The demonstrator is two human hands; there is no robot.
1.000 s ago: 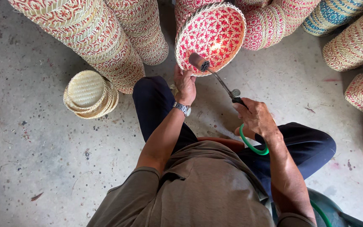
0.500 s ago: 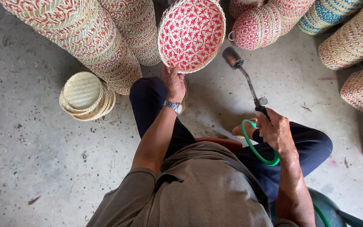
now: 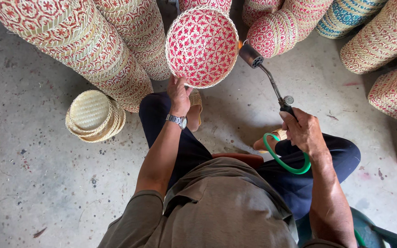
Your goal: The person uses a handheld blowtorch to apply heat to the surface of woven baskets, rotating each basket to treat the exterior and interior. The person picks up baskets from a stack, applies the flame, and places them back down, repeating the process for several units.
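Hands: left hand (image 3: 179, 94) grips one basket (image 3: 201, 46), right hand (image 3: 303, 131) one torch (image 3: 265, 73).

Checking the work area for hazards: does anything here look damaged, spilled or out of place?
Nothing looks damaged or spilled. The left hand holds a red woven basket up by its rim; the right hand holds a torch beside it, the green hose looping under that hand. Stacked baskets lean but stay neat.

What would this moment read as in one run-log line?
left hand: holds red woven basket | right hand: grips gas torch, nozzle beside basket | green hose
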